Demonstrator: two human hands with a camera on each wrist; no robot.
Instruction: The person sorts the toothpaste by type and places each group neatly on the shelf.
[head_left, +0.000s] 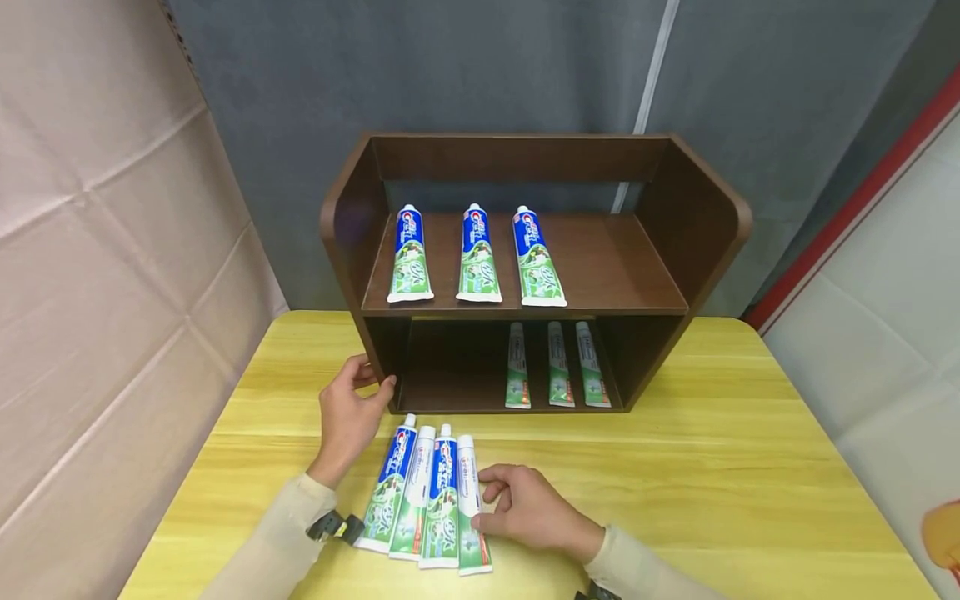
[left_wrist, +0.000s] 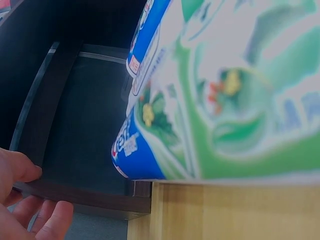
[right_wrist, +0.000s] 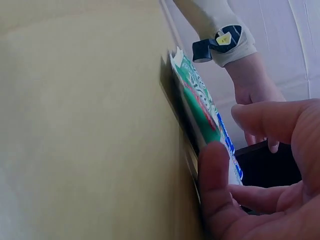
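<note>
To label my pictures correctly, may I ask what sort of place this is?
Perhaps a staged tabletop setup rather than a real shop: a brown shelf with toothpaste tubes stands on a wood-grain table, with a grey backdrop behind.

Toothpaste tubes: smooth, glossy plastic
Shelf: dark wood-look board, smooth, faint sheen
Table: smooth wood grain, glossy
Grey backdrop: matt cloth
Sleeves: soft-looking matt cloth

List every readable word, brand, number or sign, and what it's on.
"Crest": blue-green tubes, top shelf and table.
Characters on their green ends: too small to read.
White-green tubes, lower shelf and table: print too small or blurred.
Yellow label on left wrist device: unreadable.
No legible numbers.
</note>
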